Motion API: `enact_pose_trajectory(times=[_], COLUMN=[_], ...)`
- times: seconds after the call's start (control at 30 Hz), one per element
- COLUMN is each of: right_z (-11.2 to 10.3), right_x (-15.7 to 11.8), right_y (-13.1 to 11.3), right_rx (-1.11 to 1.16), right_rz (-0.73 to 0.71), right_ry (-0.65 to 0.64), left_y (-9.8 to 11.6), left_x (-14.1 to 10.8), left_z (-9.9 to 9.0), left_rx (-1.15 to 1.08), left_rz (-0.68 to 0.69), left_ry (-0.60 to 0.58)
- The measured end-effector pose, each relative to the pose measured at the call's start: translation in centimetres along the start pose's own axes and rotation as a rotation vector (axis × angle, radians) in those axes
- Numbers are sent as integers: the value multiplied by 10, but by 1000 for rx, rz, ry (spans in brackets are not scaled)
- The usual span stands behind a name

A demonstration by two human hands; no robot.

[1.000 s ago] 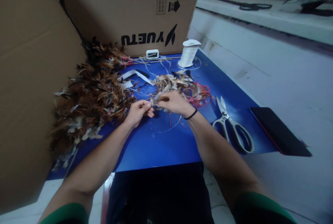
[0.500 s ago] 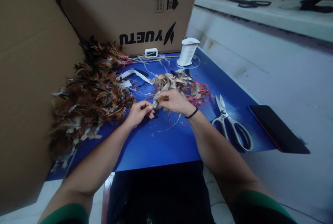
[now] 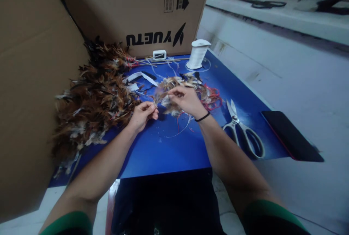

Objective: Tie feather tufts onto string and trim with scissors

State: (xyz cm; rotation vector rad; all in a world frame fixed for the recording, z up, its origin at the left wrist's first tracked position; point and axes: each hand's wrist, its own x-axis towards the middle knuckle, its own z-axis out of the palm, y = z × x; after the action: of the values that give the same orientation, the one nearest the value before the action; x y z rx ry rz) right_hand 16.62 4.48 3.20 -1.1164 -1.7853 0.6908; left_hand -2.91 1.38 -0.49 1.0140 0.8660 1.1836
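My left hand (image 3: 144, 115) is pinched on the lower end of a small tuft of brown and grey feathers (image 3: 160, 96), which is partly blurred. To its right, my right hand (image 3: 188, 100) has thumb and forefinger closed at the other side of the tuft, on feather tips as far as I can see. Behind and under the right hand lies a loose heap of pale and tan feathers (image 3: 174, 81). Red string (image 3: 214, 95) is tangled at the heap's right end. A thin white thread (image 3: 183, 128) lies on the blue tabletop (image 3: 163, 155) below the hands.
A large pile of brown feathers (image 3: 95, 100) fills the left side. Silver scissors (image 3: 235, 118) and a dark phone (image 3: 291, 135) lie to the right. A white ribbon spool (image 3: 198, 55) stands at the back before a cardboard box (image 3: 152, 9). White tape (image 3: 144, 76) lies near the pile.
My left hand has drawn slightly left and up with the tuft. My right hand has risen a little and moved apart from the left, with the feathers now spread between them.
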Motion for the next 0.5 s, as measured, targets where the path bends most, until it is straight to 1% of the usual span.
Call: enact_pose_trajectory(times=[0.13, 0.23, 0.3, 0.5], right_z=[4, 7, 9, 17], right_x=[-5, -7, -8, -11], right_y=[2, 5, 8, 4], right_rx=[-322, -507, -610, -868], right_rz=[-155, -243, -270, -291], right_ry=[-272, -397, -431, -444], left_y=[2, 4, 4, 4], left_x=[3, 4, 5, 6], left_z=[-3, -5, -5, -6], left_rx=[-71, -114, -134, -137], left_rz=[53, 83, 94, 102], left_ry=[46, 83, 107, 126])
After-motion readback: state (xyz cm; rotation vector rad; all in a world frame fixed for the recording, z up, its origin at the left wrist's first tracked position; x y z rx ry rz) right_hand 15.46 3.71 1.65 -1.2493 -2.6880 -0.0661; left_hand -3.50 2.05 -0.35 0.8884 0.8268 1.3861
